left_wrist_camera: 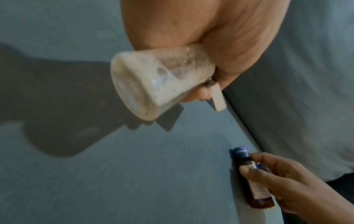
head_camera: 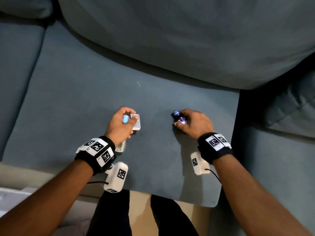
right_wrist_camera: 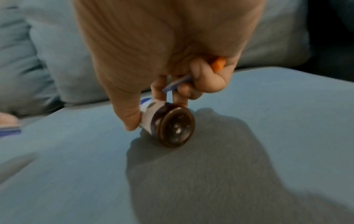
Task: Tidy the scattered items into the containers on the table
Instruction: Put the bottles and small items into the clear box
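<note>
Between right hand [left_wrist_camera: 298, 181] fingers, brown bottle [left_wrist_camera: 254, 184]: blue cap, white label.

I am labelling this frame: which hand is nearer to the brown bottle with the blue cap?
Right. The right hand grips the brown bottle directly; the left hand is apart, holding other items.

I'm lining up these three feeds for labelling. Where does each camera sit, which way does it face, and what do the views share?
Head: worn on the head, looking down at the sofa seat; shows both forearms, left hand and right hand.
Left wrist: looks along the left hand at its clear bottle.
Right wrist: looks along the right hand at the brown bottle.
Shared: the left wrist view also shows the brown bottle, lying on the seat.
</note>
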Motion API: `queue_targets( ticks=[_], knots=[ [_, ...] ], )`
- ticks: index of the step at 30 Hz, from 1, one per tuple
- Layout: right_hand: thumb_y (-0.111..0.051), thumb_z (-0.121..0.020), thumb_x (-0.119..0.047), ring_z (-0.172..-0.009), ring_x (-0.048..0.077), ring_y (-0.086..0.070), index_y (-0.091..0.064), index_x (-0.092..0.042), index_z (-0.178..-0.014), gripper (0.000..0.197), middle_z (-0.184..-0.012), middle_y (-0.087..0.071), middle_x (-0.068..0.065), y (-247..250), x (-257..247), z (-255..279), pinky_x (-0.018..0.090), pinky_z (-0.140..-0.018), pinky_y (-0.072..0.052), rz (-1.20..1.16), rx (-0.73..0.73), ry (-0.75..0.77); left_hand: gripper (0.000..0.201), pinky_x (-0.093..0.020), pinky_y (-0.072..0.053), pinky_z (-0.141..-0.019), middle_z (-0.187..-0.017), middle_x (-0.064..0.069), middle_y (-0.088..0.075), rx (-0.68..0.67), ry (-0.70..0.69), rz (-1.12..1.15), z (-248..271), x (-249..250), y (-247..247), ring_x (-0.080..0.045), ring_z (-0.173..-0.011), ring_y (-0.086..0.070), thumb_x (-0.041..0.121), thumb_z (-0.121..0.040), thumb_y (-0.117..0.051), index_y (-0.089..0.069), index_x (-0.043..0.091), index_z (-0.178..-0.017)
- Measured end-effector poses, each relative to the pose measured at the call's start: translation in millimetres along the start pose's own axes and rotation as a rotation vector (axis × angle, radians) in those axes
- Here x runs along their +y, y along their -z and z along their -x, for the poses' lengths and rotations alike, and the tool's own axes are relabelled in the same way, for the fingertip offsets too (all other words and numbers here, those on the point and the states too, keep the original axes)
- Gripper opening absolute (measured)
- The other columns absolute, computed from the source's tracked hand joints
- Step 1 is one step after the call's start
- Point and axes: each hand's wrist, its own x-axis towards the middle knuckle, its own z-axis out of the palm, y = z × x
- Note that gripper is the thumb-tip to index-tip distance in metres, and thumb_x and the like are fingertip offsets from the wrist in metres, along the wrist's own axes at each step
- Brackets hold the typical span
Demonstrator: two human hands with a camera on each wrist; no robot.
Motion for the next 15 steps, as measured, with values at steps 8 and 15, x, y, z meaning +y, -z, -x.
queue_targets(
  ticks=[8,15],
  knots=[
    [-0.071,-0.077,-0.049,-0.093,0.017,-0.065,-0.064,-0.031,-0.107,0.036,-0.095,-0.071,-0.009,-75.6,-40.3,60.4,0.028,-0.083,-0.050,-0.365,-0.058,0.122,0.013,-0.022,-0.038,-0.038,-0.062,0.002,-0.053,0.263,0.062,0.192,91.9,-66.7,-3.5,-0.012,-0.039,-0.044,0.011,-0.091,-0.064,-0.056,0.022,-0.088],
    [-0.072,-0.079,-0.048,-0.085,0.011,-0.066,-0.064,-0.031,-0.107,0.033,-0.089,-0.072,-0.011,-160.1,-76.0,163.0,0.029,-0.081,-0.052,-0.383,-0.287,0.268,0.010,-0.017,-0.033,-0.032,-0.061,-0.001,-0.051,0.404,0.199,0.379,212.0,-154.3,19.6,-0.008,-0.034,-0.039,0.006,-0.092,-0.062,-0.054,0.007,-0.099]
  ],
)
